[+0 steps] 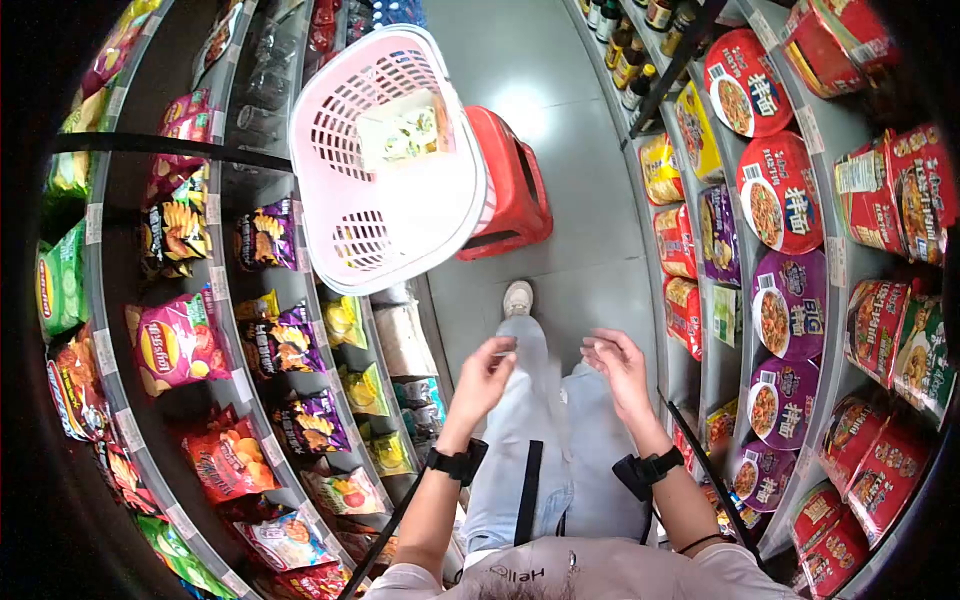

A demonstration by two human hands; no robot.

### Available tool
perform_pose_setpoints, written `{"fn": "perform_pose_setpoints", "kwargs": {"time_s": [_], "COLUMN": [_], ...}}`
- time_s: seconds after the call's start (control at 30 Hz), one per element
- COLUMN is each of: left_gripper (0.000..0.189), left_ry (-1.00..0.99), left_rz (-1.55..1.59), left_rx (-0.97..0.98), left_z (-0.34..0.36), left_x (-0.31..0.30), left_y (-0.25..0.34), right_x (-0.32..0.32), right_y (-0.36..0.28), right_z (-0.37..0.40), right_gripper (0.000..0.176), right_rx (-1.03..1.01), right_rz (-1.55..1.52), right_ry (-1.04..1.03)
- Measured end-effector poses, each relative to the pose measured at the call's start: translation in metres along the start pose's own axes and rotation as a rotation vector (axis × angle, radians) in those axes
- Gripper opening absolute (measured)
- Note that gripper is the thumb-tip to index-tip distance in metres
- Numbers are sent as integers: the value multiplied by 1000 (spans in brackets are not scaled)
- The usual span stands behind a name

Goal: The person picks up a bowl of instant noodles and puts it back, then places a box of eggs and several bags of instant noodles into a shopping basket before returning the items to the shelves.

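Note:
My left hand (484, 376) hangs in front of my thigh with nothing in it, fingers loosely bent and apart. Across from it, my right hand (617, 368) is also empty, its fingers half spread over the other leg. Neither touches anything on the shelves. Ahead and to the left, a pink and white plastic basket (345, 130) rests on a red stool (512, 190). Inside the basket lies a pale packet with a green pattern (405, 132).
Snack bags (180, 345) line the left shelves. On the right are purple noodle bowls (788, 305), red noodle bowls (780, 195) and red noodle packs (890, 195). Dark bottles (630, 65) stand farther up on the right. A grey tiled floor (590, 260) runs between both sides.

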State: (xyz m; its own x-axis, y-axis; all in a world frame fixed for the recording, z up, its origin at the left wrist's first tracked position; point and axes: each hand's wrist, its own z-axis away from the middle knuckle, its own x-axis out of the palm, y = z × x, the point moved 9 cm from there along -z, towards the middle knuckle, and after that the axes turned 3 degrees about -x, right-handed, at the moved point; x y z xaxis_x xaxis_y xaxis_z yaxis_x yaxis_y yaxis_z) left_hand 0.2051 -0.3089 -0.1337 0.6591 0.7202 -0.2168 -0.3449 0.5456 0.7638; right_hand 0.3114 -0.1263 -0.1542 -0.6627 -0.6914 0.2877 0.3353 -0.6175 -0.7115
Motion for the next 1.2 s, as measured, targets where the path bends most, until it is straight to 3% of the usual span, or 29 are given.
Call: {"fn": "perform_pose_setpoints", "kwargs": {"time_s": [0.03, 0.13, 0.23, 0.33, 0.4, 0.5, 0.53, 0.67, 0.73, 0.77, 0.83, 0.9, 1.07, 1.2], "left_gripper": [25, 26, 37, 50, 57, 56, 48, 29, 30, 32, 31, 30, 18, 13], "left_ry": [83, 278, 336, 276, 259, 213, 327, 385, 493, 454, 472, 341, 418, 477], "left_rz": [170, 211, 138, -181, -277, -340, -334, -54, 54, 94, -199, -461, -475, -254], "left_rx": [58, 110, -35, -287, -445, -528, -428, -226, -140, -107, -92, -107, 59, 92], "left_z": [1, -20, -76, -152, -195, -249, -258, -309, -321, -329, -323, -316, -274, -201], "left_x": [-38, -147, -224, -274, -292, -306, -310, -312, -320, -323, -325, -312, -318, -340], "left_y": [26, 77, 116, 106, 91, 56, 55, 26, 11, 4, 24, 55, 99, 102], "right_x": [37, 147, 238, 293, 311, 318, 317, 302, 293, 286, 282, 280, 274, 255], "right_y": [-27, -105, -145, -117, -90, -72, -67, -74, -66, -64, -65, -67, -62, -69], "right_z": [-5, -22, -51, -95, -121, -129, -126, -120, -122, -122, -124, -124, -109, -70], "right_gripper": [24, 24, 35, 68, 70, 66, 64, 51, 50, 50, 47, 43, 43, 44], "right_rx": [-64, -228, -412, -216, -177, -60, -7, -106, -46, -22, -59, -132, -146, -222], "right_rz": [28, 54, 166, 306, 461, 333, 241, 114, 69, 46, 17, 48, -2, -24], "right_ry": [-68, -304, -421, -291, -237, -246, -252, -235, -218, -198, -200, -210, -187, -199]}}
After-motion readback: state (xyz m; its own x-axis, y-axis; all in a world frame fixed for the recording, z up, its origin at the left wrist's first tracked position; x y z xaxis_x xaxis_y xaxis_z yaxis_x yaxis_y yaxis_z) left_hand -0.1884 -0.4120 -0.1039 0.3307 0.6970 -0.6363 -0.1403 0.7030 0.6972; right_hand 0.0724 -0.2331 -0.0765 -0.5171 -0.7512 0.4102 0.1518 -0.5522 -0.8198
